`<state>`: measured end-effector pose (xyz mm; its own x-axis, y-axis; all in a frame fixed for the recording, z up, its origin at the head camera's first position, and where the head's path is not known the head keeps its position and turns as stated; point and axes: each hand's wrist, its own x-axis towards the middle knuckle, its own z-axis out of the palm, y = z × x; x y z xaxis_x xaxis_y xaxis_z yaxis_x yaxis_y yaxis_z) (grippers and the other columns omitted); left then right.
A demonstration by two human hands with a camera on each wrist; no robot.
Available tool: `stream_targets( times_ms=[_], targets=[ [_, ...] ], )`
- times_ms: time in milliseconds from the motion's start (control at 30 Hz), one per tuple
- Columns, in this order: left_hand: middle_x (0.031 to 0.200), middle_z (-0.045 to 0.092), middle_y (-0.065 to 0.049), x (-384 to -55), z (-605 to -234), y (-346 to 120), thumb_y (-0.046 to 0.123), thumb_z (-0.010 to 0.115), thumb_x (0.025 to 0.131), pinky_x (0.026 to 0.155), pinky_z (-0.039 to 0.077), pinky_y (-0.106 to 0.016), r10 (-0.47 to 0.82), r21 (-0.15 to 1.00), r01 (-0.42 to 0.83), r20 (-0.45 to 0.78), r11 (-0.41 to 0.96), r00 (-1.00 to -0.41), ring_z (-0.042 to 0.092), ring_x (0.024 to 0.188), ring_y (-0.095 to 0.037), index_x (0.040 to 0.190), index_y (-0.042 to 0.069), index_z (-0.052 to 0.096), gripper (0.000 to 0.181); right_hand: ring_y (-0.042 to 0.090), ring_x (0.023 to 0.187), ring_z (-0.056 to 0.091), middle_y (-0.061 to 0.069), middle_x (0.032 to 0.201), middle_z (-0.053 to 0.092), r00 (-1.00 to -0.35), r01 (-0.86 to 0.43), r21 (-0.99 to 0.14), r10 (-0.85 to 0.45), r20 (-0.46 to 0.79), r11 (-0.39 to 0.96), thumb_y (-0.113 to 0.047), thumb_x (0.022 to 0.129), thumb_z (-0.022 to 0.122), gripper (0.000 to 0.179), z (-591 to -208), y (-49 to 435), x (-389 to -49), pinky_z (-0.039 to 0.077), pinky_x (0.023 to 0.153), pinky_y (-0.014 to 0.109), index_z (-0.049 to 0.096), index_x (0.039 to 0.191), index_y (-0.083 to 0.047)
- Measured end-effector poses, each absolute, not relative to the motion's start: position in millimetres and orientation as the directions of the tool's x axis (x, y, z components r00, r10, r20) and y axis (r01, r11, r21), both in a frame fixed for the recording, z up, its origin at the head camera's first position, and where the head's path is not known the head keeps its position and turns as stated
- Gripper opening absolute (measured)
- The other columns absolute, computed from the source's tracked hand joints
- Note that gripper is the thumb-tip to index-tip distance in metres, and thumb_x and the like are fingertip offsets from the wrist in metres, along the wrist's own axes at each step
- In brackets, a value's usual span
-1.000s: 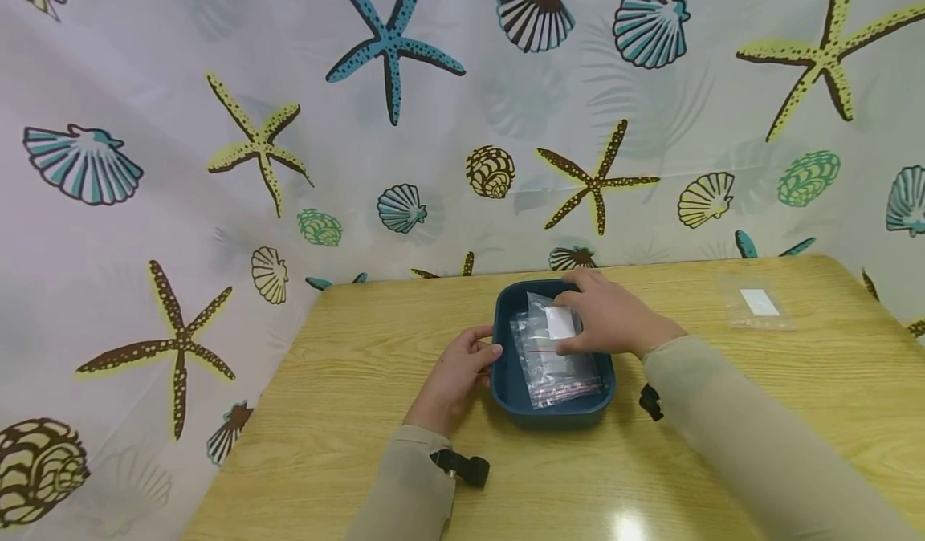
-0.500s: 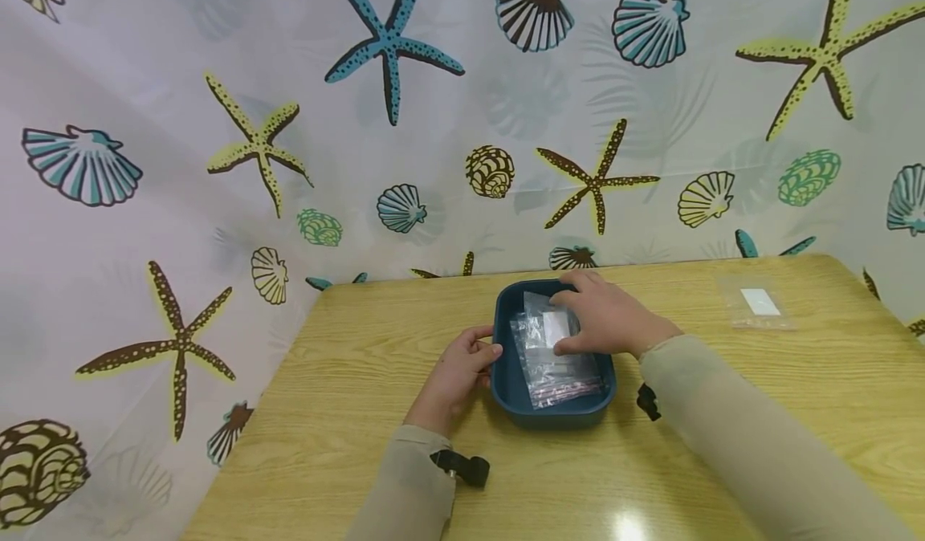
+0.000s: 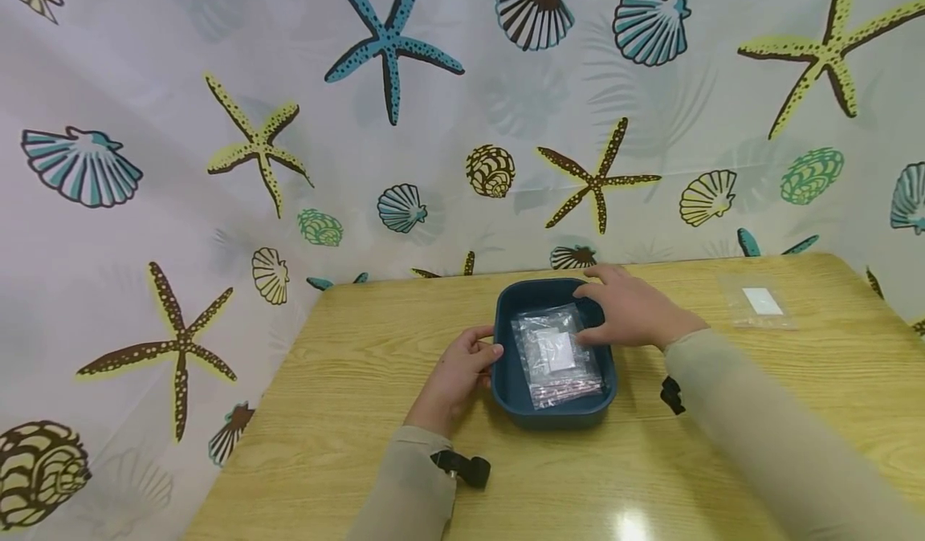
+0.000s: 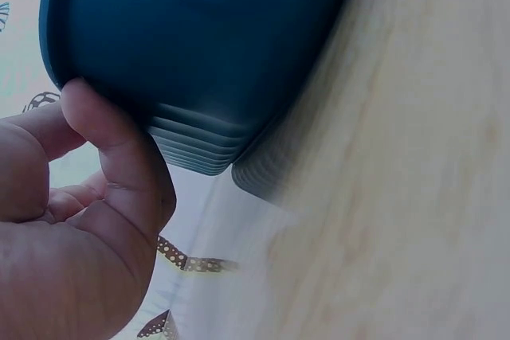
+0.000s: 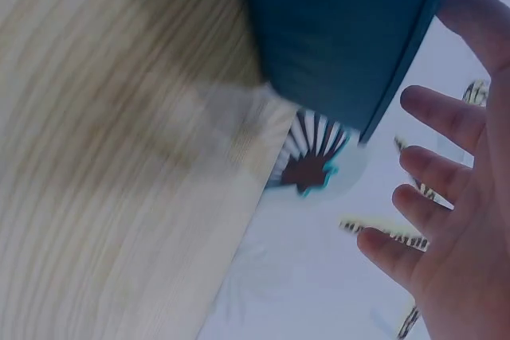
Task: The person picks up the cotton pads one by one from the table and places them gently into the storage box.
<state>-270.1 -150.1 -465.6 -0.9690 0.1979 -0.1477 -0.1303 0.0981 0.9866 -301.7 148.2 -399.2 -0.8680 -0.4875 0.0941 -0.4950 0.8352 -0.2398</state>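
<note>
A dark blue plastic bin (image 3: 509, 400) stands on the table, with several clear zip bags (image 3: 538, 356) stacked inside, the top one bearing a white label. My left hand (image 3: 462, 360) holds the bin's left side, its thumb at the rim. The left wrist view shows this hand (image 4: 103, 205) close, curled against the bin's wall (image 4: 191, 45). My right hand (image 3: 632, 308) is over the bin's right rim with its fingers spread. In the right wrist view the right hand (image 5: 454, 189) has nothing in its grasp, fingers beside the bin's wall (image 5: 335, 37).
One more clear bag (image 3: 759, 302) with a white label lies flat at the table's back right. The wooden table (image 3: 361, 348) ends against a hanging cloth (image 3: 448, 148) printed with starfish and shells.
The top labelled bag has come down onto the stack in the bin, its label nearer the front. My right hand has let go and moved right. The left hand has stayed put.
</note>
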Motion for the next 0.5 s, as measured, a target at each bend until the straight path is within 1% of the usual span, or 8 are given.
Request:
stream_targets(
  times_ms=[267,333,500],
  targets=[
    [0.108,0.063,-0.015,-271.7,-466.0,-150.9,0.016,0.061,0.103,0.061,0.051,-0.027,0.204,0.988,-0.127,-0.142,0.086,-0.968,0.061,0.077,-0.021,0.144,0.009,0.052,0.042,0.046,0.143,0.028,0.023,0.157,0.033,-0.902,-0.427,-0.319,-0.424,0.085,0.846,-0.054,0.085,0.077,0.072,-404.5,191.5,-304.9,0.031,0.110,0.063,0.060,0.139,-0.009],
    [0.108,0.063,-0.016,-271.8,-466.1,-151.0,0.016,0.061,0.103,0.062,0.051,-0.027,0.206,0.988,-0.127,-0.143,0.088,-0.968,0.061,0.077,-0.021,0.144,0.009,0.052,0.042,0.046,0.143,0.028,0.024,0.156,0.032,-0.912,-0.405,-0.327,-0.404,0.075,0.854,-0.057,0.085,0.075,0.074,-407.4,202.9,-306.6,0.030,0.110,0.064,0.060,0.139,-0.009],
    [0.109,0.063,-0.016,-271.6,-466.0,-150.2,0.015,0.060,0.103,0.062,0.051,-0.027,0.205,0.986,-0.138,-0.155,0.092,-0.966,0.061,0.077,-0.022,0.144,0.011,0.052,0.042,0.051,0.141,0.027,0.028,0.155,0.030,-0.934,-0.347,-0.344,-0.354,0.046,0.873,-0.055,0.087,0.074,0.075,-412.8,237.9,-312.0,0.030,0.108,0.067,0.057,0.141,-0.006]
  ],
)
